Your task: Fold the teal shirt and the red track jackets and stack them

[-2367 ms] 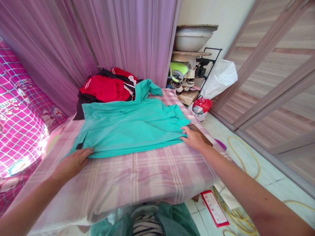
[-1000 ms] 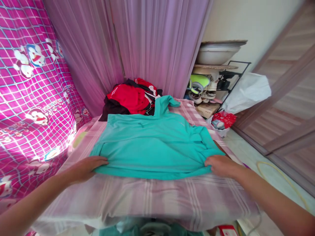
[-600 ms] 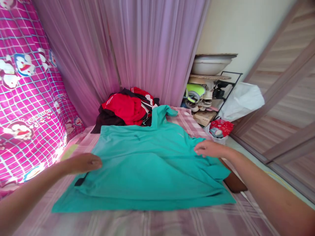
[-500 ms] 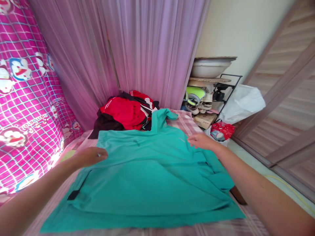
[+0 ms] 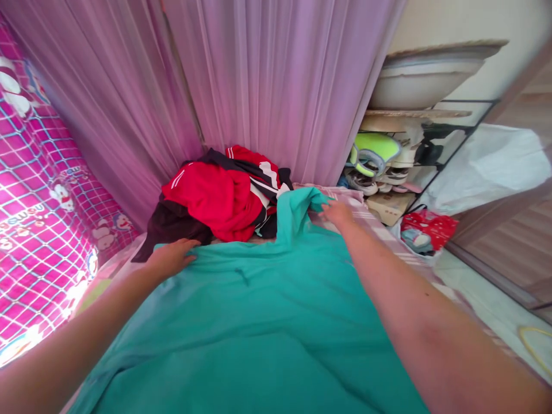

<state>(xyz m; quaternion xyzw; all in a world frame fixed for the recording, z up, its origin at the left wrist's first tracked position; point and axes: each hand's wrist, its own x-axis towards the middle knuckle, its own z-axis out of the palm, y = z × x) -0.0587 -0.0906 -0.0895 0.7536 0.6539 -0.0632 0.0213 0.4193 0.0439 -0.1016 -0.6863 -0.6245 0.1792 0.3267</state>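
A teal polo-style shirt (image 5: 267, 299) lies spread over the bed, its collar (image 5: 297, 207) standing up at the far end. At the shirt's far left corner, my left hand (image 5: 172, 257) rests on the edge with its fingers stretched out. My right hand (image 5: 337, 214) is closed on the tip of the collar, fingers pinched at the cloth. The near hem of the shirt is out of the picture.
A heap of red and black clothes (image 5: 215, 198) lies just beyond the shirt, against a purple curtain (image 5: 276, 86). Pink patterned fabric (image 5: 52, 190) hangs at left. On the right stand a shoe rack (image 5: 457, 155) and a red bag (image 5: 431, 230).
Both hands have moved forward: the left to the shirt's far left corner, the right from above the shirt's right side to the collar. The view has moved closer to the far end.
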